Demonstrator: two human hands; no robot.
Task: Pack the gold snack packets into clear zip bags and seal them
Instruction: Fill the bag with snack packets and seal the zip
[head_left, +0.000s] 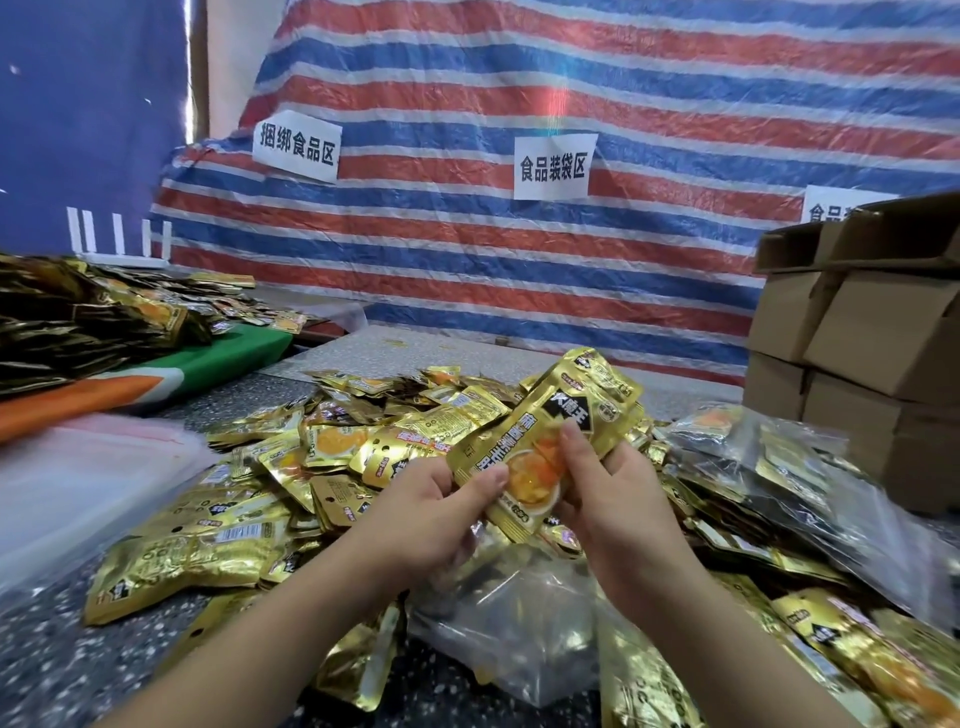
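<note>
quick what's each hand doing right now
Left hand: pinching the stack of shiny gold foil snack packets.
Right hand: gripping the same stack.

left hand (426, 512) and right hand (615, 501) gripping gold snack packets (550, 431), loose pile (291, 467) beneath

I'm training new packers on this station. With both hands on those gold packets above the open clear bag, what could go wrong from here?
1. The left hand and right hand grip a stack of gold packets only near its lower end; the slick foil may fan out or slip.
2. The clear zip bag lies limp and crumpled below, unheld, so its mouth could fold shut during loading.
3. Loose packets crowd round it and might get swept in, spoiling the count.
</note>
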